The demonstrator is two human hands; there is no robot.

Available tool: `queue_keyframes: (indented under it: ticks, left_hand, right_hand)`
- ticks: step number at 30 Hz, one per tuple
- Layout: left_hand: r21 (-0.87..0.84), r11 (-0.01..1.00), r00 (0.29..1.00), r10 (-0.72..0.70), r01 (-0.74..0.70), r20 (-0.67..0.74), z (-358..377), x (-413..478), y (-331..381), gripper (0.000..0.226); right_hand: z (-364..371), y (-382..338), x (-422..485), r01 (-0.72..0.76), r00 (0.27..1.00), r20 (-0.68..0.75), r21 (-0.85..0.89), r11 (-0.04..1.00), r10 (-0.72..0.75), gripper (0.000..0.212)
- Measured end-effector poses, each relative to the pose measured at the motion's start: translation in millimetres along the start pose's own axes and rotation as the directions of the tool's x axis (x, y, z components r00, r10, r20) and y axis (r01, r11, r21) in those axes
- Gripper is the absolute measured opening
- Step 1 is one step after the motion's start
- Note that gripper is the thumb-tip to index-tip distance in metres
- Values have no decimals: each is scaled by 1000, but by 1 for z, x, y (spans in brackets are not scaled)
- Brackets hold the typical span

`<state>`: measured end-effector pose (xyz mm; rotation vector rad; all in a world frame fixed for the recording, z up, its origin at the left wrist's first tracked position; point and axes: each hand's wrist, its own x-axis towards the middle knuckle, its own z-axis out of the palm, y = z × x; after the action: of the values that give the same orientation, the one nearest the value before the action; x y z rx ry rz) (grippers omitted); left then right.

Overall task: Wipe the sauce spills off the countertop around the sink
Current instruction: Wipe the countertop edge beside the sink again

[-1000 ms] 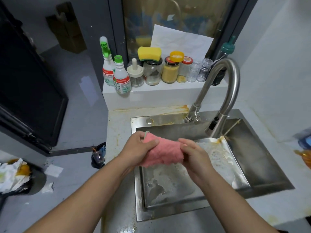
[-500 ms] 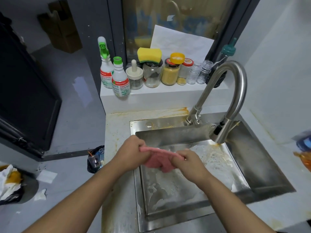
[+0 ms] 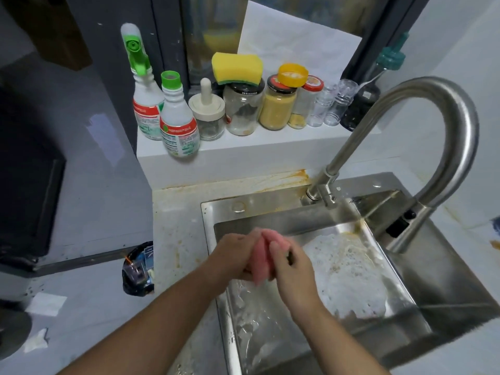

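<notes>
Blurred: pink cloth (image 3: 260, 253), largely hidden between left hand (image 3: 233, 256) and right hand (image 3: 292, 272). Illegible: bottle label (image 3: 177, 131) text. Cut off at bottom edge: sink (image 3: 209, 220) front rim.

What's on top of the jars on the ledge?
A yellow sponge lies on the clear jar, covering most of its lid. A tilted yellow cap rests on the tan jar.

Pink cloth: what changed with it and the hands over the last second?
The left hand and right hand drew together over the sink, bunching the pink cloth from a spread strip into a tight wad. Both still grip it. The sauce stains on the countertop remain unwiped.
</notes>
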<state>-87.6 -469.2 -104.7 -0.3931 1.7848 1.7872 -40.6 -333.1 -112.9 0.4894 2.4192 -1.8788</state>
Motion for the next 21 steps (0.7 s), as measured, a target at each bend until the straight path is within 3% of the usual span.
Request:
queue_keyframes:
  ticks: [1,3,5,7,8,10,12,14,15,16,18,21]
  left_hand:
    - [-100,989,988,-95,108,124,-1,4,4,59]
    - [-110,969,929,-174,220,327,-12,16,8,79]
    - [20,993,960,-116,114,257,-27,32,1,83]
    - [310,939,988,154,-148,4,-42,49,-9,68]
    - [510,822,939,335,-253,-74,-50,60,-18,57]
    - [780,521,770,633,-348,-80,-68,80,-29,38]
    - [875,345,669,743,-340,-33,-83,102,-42,38]
    - [911,282,695,719,-301,7,-93,119,-55,42]
    - [919,275,721,692,-284,16,-95,121,-61,44]
    - [923,271,725,689,-275,14,-97,124,-66,46]
    - [927,258,711,703,-271,12,-99,125,-67,50]
    - [945,221,710,704,-242,17,-96,125,-65,52]
  right_hand:
    - [5,1,0,29,992,120,24,999,-32,18]
    - [7,2,5,85,971,228,-29,996,-76,27]
    - [6,10,24,17,975,222,-35,999,-9,27]
    - [6,16,53,-99,979,176,-39,994,105,29]
    - [7,18,71,-95,985,136,-86,992,106,30]
    - [7,19,111,63,998,1,-344,937,-67,28]
    - [9,17,159,173,913,-133,-730,661,-386,24]
    - [4,13,206,143,780,-132,-914,380,-612,14]
    - [1,8,223,125,757,-116,-940,317,-643,12]
    - [0,6,242,98,774,-117,-949,300,-622,13]
    - [5,9,276,0,908,-102,-970,245,-405,14]
    - [28,31,296,-107,994,-108,-989,102,1,53]
